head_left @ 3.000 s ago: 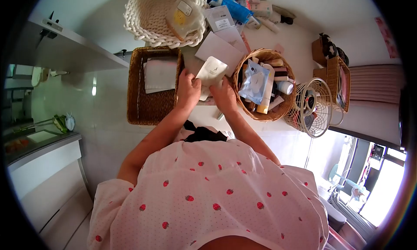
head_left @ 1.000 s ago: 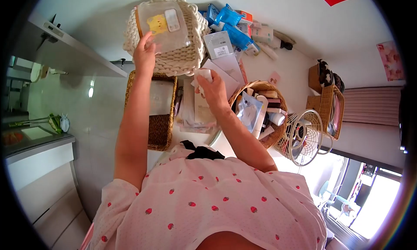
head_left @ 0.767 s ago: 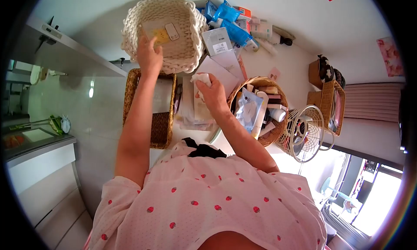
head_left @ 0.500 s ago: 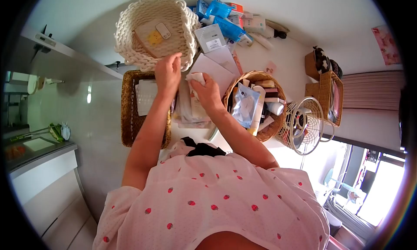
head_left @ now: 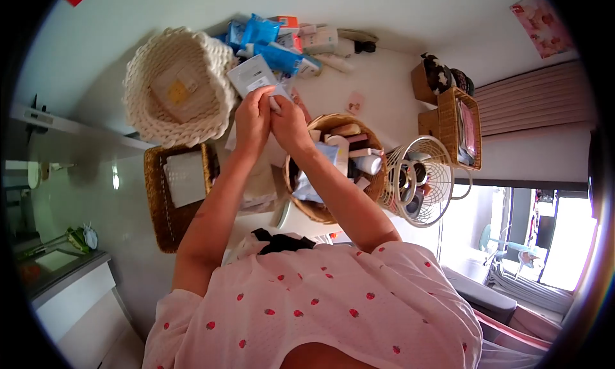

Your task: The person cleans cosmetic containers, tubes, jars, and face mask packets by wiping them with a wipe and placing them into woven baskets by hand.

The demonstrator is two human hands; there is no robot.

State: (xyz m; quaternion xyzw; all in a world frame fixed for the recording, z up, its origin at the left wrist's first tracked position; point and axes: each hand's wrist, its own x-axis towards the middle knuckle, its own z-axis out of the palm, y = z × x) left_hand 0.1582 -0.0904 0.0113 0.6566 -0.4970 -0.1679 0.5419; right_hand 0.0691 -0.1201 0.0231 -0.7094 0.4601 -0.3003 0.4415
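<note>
My left hand (head_left: 254,118) and my right hand (head_left: 289,120) are held close together in front of a white-grey box (head_left: 252,74). Both are closed. A bit of white crumpled tissue (head_left: 275,104) shows at the right hand's fingers. What the left fingers hold is hidden. To the left stands a white woven rope basket (head_left: 138,93), with a clear packet bearing a yellow figure (head_left: 180,91) inside. Close to my right forearm is a round wicker basket (head_left: 379,193) full of tubes, bottles and a pale blue packet (head_left: 319,167).
Behind the box lie blue packs (head_left: 280,57) and cartons. A brown rectangular basket (head_left: 157,205) sits left of my left forearm, holding a white item (head_left: 184,180). On the right are a wire basket (head_left: 442,177) and a wicker box (head_left: 448,122).
My left hand has moved from the rope basket to meet my right hand. The small white oblong thing seen in that basket no longer shows there. The camera view has shifted and turned.
</note>
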